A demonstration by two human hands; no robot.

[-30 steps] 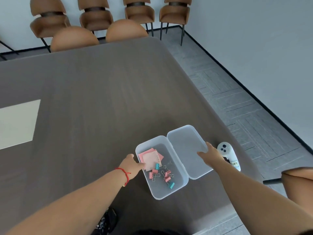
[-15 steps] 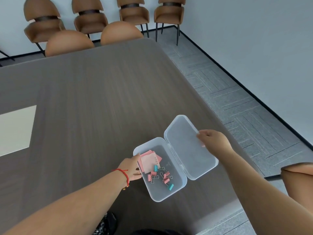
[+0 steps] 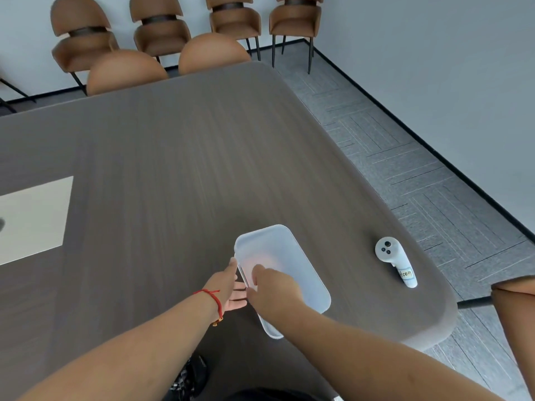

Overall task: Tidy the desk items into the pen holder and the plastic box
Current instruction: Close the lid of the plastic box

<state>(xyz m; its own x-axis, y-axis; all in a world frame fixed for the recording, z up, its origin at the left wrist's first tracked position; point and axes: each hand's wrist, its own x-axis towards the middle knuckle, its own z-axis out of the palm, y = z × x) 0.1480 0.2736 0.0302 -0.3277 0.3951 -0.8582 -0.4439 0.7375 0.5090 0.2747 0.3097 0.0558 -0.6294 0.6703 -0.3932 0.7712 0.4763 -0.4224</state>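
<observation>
At five o'clock on the tabletop (image 3: 202,169), plastic box (image 3: 278,256) lid down. Right hand (image 3: 273,293) fingers flat, pressing it; left hand (image 3: 230,287) open, steadying the edge. Nearly finished; pen holder unseen.

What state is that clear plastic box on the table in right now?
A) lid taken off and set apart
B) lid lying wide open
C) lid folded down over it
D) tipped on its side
C: the lid lies flat over the plastic box, with the right hand resting on top.
</observation>
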